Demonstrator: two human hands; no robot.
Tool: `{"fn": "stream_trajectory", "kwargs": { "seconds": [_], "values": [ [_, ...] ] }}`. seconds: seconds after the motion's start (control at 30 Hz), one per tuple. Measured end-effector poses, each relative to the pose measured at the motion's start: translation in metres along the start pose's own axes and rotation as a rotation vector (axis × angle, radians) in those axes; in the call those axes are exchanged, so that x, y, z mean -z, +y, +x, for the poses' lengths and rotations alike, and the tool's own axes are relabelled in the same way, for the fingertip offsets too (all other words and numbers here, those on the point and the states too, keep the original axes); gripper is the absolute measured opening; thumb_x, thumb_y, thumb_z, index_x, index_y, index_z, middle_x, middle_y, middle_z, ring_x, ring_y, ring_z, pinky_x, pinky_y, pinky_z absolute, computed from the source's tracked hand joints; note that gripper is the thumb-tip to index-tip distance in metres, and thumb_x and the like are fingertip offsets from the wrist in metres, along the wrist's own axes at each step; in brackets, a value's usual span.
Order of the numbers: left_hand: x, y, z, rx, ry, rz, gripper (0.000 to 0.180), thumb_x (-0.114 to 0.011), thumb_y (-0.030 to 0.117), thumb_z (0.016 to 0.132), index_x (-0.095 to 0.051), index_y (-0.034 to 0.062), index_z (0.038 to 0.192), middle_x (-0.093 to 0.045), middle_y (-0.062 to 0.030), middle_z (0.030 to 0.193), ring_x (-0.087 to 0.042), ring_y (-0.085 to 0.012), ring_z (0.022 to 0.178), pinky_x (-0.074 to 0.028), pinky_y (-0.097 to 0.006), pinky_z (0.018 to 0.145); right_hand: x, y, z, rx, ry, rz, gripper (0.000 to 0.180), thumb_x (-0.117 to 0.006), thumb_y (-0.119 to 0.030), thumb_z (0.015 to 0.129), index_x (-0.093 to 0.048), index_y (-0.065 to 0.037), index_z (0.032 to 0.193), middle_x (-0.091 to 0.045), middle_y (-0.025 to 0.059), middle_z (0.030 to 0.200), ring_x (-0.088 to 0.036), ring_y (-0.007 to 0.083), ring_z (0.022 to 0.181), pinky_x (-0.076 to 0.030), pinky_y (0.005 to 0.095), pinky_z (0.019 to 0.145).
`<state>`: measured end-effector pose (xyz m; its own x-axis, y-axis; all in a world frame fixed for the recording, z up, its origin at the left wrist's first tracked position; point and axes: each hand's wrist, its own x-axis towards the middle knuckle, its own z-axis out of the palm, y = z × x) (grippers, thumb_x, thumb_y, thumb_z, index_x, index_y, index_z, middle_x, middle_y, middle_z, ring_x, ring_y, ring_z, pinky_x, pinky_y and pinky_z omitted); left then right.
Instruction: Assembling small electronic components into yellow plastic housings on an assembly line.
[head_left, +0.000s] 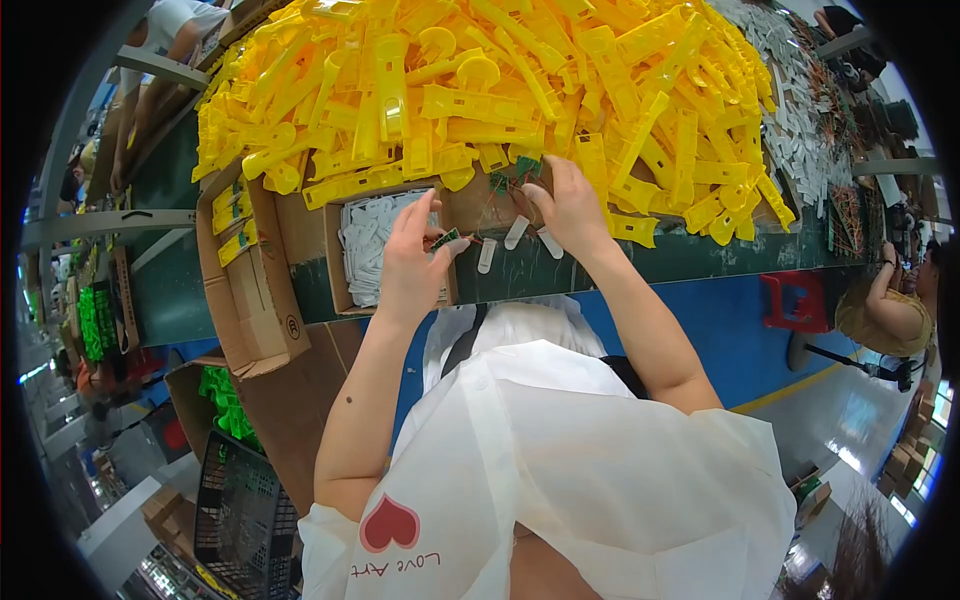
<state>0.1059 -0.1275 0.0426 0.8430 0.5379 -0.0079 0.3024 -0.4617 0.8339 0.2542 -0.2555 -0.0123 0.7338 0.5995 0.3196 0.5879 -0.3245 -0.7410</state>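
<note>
Though small, likely circuit boards (527,166); yellow heap (480,105) beyond hands (408,252) (574,208).

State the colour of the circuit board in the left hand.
The circuit board is green; see head view.

Loose white shirt (640,480), short wide sleeves (328,545), white placket (492,410), dark red heart print (390,524), red lettering (375,570) beside it, bare forearms (650,320), bare left hand (408,255), bare right hand (574,215)

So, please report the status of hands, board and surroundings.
Left hand holding green circuit board. Right hand beside other green boards. Yellow plastic parts heaped just beyond.
</note>
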Motion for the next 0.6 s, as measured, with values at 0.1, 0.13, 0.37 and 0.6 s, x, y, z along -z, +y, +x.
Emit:
{"fn": "stream_trajectory", "kwargs": {
  "seconds": [0.1,0.13,0.37,0.6],
  "values": [
    [-0.003,0.009,-0.003,-0.031,-0.024,-0.021,0.052,-0.061,-0.005,0.067,-0.043,0.0007,0.115,-0.051,-0.011,0.106,-0.057,-0.0167,0.077,-0.046,-0.026,0.065,0.001,-0.036,-0.012,-0.004,-0.176,0.363,0.024,-0.058,-0.018,0.078,-0.057,-0.001,0.094,-0.058,0.0137,0.08,-0.055,0.0263,0.075,-0.044,0.0314,0.069],
    [-0.005,0.011,-0.004,-0.054,-0.014,-0.063,0.048,-0.061,-0.005,0.068,-0.045,0.0006,0.113,-0.052,-0.0113,0.104,-0.057,-0.0158,0.077,-0.046,-0.025,0.064,0.005,-0.044,-0.014,0.028,-0.397,0.51,0.017,-0.056,-0.012,0.079,-0.057,-0.001,0.092,-0.058,0.0124,0.081,-0.056,0.024,0.072,-0.045,0.0301,0.065],
    [-0.006,0.005,-0.013,0.095,-0.035,-0.232,0.017,-0.061,-0.003,0.07,-0.061,-0.0029,0.087,-0.061,-0.0072,0.078,-0.059,-0.01,0.068,-0.048,-0.021,0.06,0.01,-0.047,-0.024,0.034,-0.276,0.507,0.009,-0.056,-0.008,0.079,-0.055,-0.001,0.083,-0.054,0.0093,0.073,-0.054,0.02,0.063,-0.044,0.0279,0.057],
    [-0.029,0.004,-0.015,0.166,-0.06,-0.104,0.01,-0.061,0.0,0.07,-0.062,-0.0035,0.079,-0.062,-0.0081,0.066,-0.059,-0.0089,0.058,-0.046,-0.02,0.052,0.008,-0.031,-0.042,-0.05,-0.264,0.518,0.015,-0.066,-0.005,0.07,-0.053,-0.001,0.076,-0.052,0.0074,0.073,-0.054,0.0174,0.066,-0.044,0.0261,0.06]
  ]
}}
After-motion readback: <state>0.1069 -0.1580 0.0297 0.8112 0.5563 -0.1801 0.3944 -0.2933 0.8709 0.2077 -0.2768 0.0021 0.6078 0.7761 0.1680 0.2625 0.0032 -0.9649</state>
